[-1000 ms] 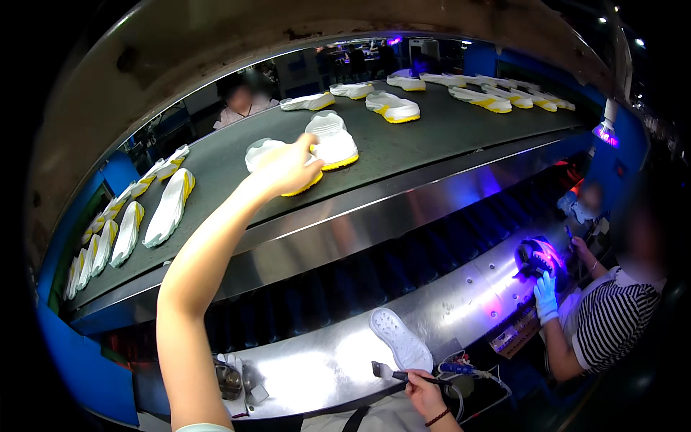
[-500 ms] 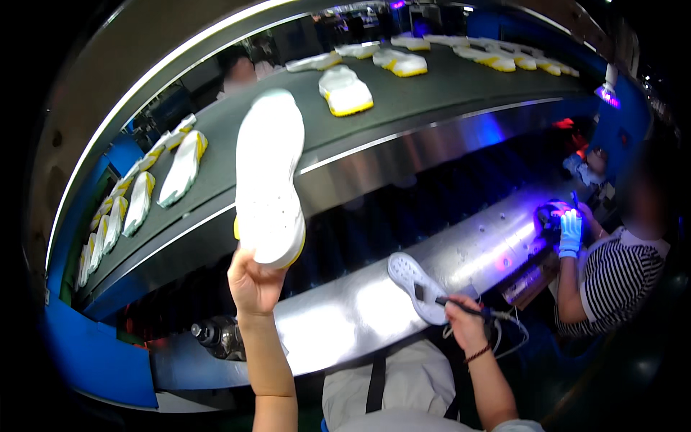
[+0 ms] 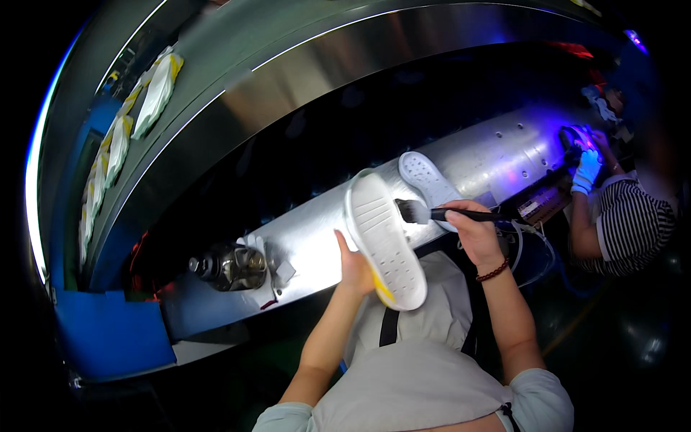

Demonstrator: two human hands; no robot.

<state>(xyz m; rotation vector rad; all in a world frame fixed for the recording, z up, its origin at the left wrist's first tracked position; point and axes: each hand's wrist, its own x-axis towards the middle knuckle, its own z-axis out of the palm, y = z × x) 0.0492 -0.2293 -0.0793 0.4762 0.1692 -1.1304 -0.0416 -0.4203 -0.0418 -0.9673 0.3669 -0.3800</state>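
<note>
My left hand (image 3: 355,270) grips a white shoe sole (image 3: 392,259) by its left side, thumb up along the edge. The sole is tilted, its grooved and dotted face toward me, with a yellow patch near the lower end. In my right hand (image 3: 471,234) is a brush (image 3: 450,214) with a black handle and pale bristles. The bristles are at the sole's right edge; I cannot tell if they touch it. Behind the brush, a light grey sole (image 3: 426,178) with small holes lies on the metal bench (image 3: 317,248), partly covered.
A dark glass jar (image 3: 234,266) stands on the bench at left. Beyond runs a green conveyor belt (image 3: 198,86) with several white and yellow soles (image 3: 158,90) at its left. At right a gloved co-worker (image 3: 619,216) works under violet light. Pale cables (image 3: 536,234) hang by the bench.
My left hand has brought the white sole from over the belt down and toward me. My right hand has raised the brush beside it. The view has tilted down.
</note>
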